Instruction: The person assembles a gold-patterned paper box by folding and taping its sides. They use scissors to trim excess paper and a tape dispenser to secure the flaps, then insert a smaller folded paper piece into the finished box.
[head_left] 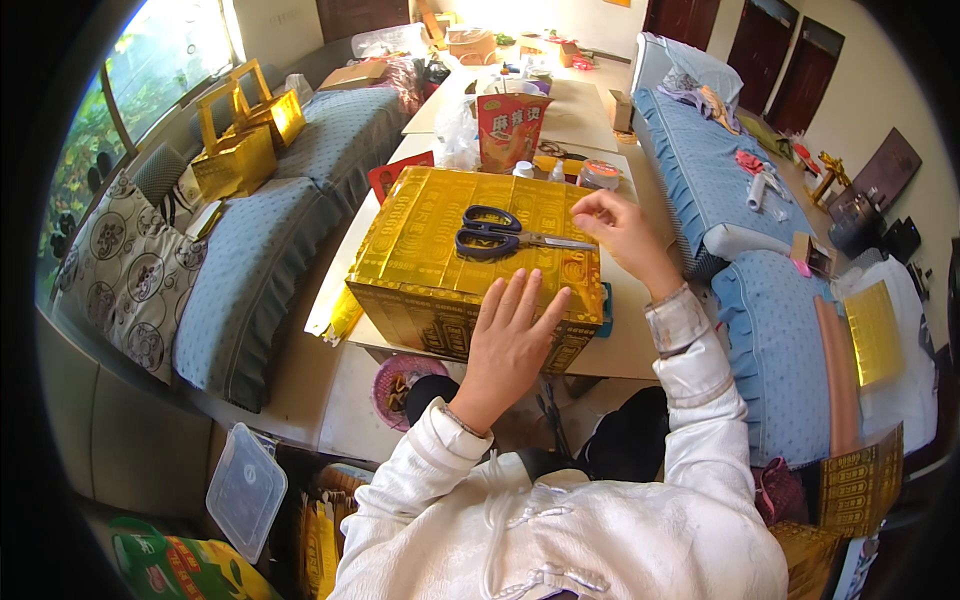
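A large box covered in shiny gold paper point(405, 230) stands on the table in front of me. On its top lies a pair of scissors point(488, 238) with dark blue handles, the blades pointing right. My left hand point(508, 350) rests with its fingers stretched out on the near edge of the box top. Over the right side of the box is my right hand point(625, 238), close to the scissors' tips. Its thumb and fingertips are pinched together; whatever they hold is too small to make out.
Behind the box stand a red paper bag point(510, 130), small bottles and a round tub point(598, 176). A pink basket point(392, 395) sits below the table's near edge. Blue-covered sofas flank the table; the left one point(250, 270) carries gold handled bags point(235, 160).
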